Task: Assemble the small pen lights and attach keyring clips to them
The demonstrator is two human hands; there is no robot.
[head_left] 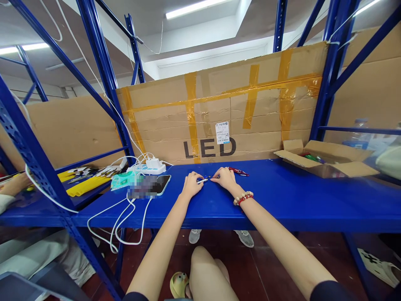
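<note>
My left hand is closed, its fingertips on a thin white pen-like tube just above the blue shelf top. Facing it, my right hand is pinched near the tube's right end; what its fingers hold is too small to make out. Tiny dark and gold-coloured bits show between the two hands. Behind my right hand lies a dark red pen, partly hidden by the fingers.
Left of my hands lie a phone, a green packet and a white power strip with trailing cables. An open cardboard box stands at the right. Cardboard marked LED closes the back. Another person's hand shows far left.
</note>
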